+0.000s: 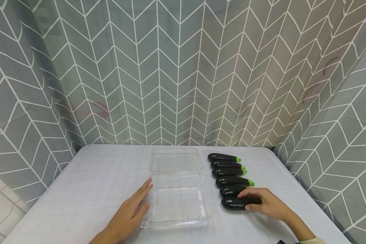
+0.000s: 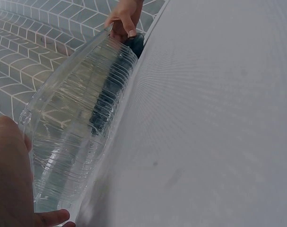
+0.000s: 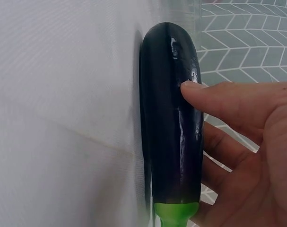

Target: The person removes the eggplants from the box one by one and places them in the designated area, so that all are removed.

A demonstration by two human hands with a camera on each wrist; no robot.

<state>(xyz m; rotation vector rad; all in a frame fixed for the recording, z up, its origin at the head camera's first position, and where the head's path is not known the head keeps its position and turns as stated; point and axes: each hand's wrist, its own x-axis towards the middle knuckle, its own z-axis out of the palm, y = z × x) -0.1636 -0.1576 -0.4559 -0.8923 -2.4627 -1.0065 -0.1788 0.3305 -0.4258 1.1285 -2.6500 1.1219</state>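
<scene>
A clear plastic clamshell box (image 1: 178, 205) lies opened on the table, its lid (image 1: 176, 162) folded back on the far side. My left hand (image 1: 128, 214) is at the box's left edge, fingers extended along the rim. To the right of the box, several dark purple eggplants with green stems lie in a column. Of these, my right hand (image 1: 266, 204) holds the nearest eggplant (image 1: 233, 204), thumb on its near side and fingers over the far side. In the right wrist view, the thumb presses the glossy skin of this eggplant (image 3: 169, 118), above its green stem end.
The other eggplants (image 1: 231, 181) lie side by side farther back. A white cloth (image 1: 97, 179) covers the table. Grey curtains (image 1: 177, 84) with white chevron lines hang behind it and at both sides.
</scene>
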